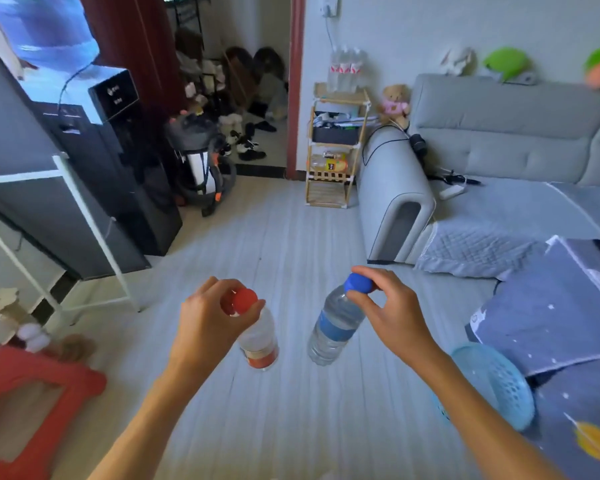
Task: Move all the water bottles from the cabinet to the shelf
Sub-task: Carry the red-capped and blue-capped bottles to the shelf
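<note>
Both hands were loaded! The left hand (207, 318) pinched the red-capped bottle (257, 336) by its neck, and the right hand (387, 306) gripped the blue-capped bottle (335, 327) at its cap, both hanging over the floor (284, 237). Across the room, the wooden shelf (336, 147) beside the sofa (499, 140) already carried three bottles (347, 69) on top.

Both hands (211, 318) (392, 306) forward, fingers pinched closed
</note>
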Demonstrator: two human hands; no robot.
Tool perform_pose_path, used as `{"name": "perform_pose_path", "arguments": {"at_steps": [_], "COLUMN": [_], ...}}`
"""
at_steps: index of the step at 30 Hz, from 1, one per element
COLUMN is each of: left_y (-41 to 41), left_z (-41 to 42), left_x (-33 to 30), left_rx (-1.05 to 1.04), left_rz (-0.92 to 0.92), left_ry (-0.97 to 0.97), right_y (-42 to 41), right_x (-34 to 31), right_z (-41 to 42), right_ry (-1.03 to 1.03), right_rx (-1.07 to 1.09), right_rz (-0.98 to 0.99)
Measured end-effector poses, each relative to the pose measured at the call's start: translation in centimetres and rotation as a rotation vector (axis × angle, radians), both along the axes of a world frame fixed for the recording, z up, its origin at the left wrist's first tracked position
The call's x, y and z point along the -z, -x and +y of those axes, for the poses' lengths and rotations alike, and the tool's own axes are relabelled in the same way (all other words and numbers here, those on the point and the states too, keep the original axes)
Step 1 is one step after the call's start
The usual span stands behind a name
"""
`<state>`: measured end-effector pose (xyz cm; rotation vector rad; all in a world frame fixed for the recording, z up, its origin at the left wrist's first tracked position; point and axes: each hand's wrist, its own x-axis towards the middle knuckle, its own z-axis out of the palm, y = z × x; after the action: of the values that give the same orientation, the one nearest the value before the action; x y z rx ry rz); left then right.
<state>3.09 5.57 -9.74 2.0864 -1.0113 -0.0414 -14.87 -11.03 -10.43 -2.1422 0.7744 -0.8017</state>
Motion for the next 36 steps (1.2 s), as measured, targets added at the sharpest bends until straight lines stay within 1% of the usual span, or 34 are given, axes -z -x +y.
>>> {"name": "perform_pose_path", "arguments": {"at_steps": [4, 10, 13, 18, 24, 30, 36], "left_y": [-4.5, -11.1, -14.8, -20.8, -30.1, -40.1, -48.4], "left_z": [-9.6, -24.1, -31.3, -42.6, -56.1, -69.1, -82.0], "left_x": [0.3, -0.1, -1.4, -2.9, -2.7, -2.3, -3.6], "left_rx": [0.025, 0.047, 0.039, 0.034, 0.114, 0.218, 0.280], "left_rz": [0.008, -0.012, -0.017, -0.045, -0.083, -0.053, -0.050], "left_ry": [-0.007, -0.031, -0.002, 0.045, 0.049, 0.035, 0.040], "right_y": [-4.5, -10.9, -14.7, -21.1, -29.9, -39.3, -46.9], "right_x": [0.2, 0.2, -0.9, -1.7, -0.8, -0.9, -1.9], "right_z": [-9.4, -24.3, -31.5, -42.1, -54.0, -65.6, -78.1], "right_ry": [0.029, 0.075, 0.111, 0.107, 0.085, 0.103, 0.051], "right_rx": [0.036, -0.008, -0.005, 0.021, 0.076, 0.112, 0.243], "right_rz": [0.011, 0.041, 0.042, 0.010, -0.008, 0.029, -0.023]}}
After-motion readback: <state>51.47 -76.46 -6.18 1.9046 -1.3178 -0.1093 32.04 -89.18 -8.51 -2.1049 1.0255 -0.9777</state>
